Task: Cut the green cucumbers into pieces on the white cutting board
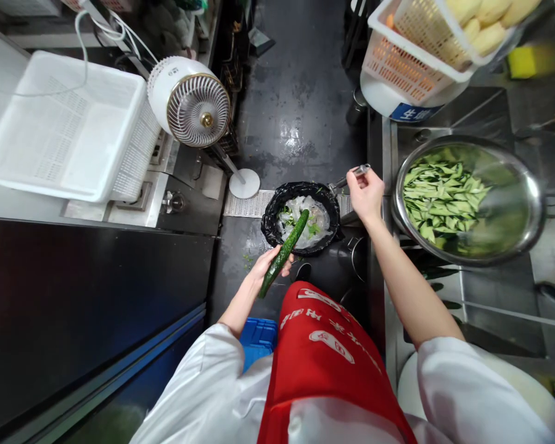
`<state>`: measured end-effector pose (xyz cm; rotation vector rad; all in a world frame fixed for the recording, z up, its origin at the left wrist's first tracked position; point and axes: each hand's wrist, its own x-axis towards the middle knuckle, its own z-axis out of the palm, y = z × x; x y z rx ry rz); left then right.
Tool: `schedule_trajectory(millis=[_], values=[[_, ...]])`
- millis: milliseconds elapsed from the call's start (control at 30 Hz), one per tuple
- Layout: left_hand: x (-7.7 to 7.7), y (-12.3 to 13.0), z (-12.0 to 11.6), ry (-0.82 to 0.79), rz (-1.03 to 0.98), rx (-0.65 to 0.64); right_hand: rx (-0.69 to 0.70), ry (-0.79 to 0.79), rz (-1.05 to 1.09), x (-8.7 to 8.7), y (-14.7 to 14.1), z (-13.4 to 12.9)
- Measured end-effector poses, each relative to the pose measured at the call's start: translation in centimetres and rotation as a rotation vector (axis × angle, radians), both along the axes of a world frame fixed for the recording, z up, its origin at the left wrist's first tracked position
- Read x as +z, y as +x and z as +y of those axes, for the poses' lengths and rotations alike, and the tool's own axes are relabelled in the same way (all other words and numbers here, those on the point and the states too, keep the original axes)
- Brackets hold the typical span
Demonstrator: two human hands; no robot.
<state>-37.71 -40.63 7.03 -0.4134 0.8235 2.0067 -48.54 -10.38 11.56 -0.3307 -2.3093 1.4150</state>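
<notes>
A long, dark green cucumber (284, 253) lies across my left hand (271, 265), whose fingers are wrapped round its lower half. Its far end points over a bin lined with a black bag (272, 228). Inside the bin are pale plastic and green peelings (313, 229). My right hand (367, 192) is closed round the handle of a slim metal peeler (340, 184), its head above the bin's right rim and apart from the cucumber. To the right of that hand, a large steel bowl (534, 216) holds many cut green cucumber pieces (444, 197).
A white fan (198, 111) stands on the left, near a large white plastic basket (65, 135). Baskets of peeled pale vegetables (485, 24) rise at the upper right by the sink (485, 98). A blue crate (259, 336) sits low beside my left arm.
</notes>
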Motion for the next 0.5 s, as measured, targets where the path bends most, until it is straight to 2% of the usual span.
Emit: schedule_trajectory(millis=[133, 200, 300, 400, 500], values=[[0.4, -0.5, 1.7, 0.036, 0.019, -0.047, -0.117, -0.163, -0.058, 2.1, 7.1, 1.4], [0.6, -1.1, 3.1, 0.055, 0.054, -0.108, -0.219, -0.25, -0.12, 3.1, 12.3, 2.4], [0.8, -1.7, 6.1, 0.036, 0.111, -0.233, -0.448, -0.301, -0.181, 4.2, 21.9, 3.5], [0.7, -1.4, 10.1, -0.148, 0.215, -0.368, -0.838, -0.363, -0.11, 5.0, 32.7, 3.6], [-0.1, -0.6, 15.4, -0.376, 0.533, -0.573, -1.336, -0.383, 0.114, 5.2, 43.3, 2.7]])
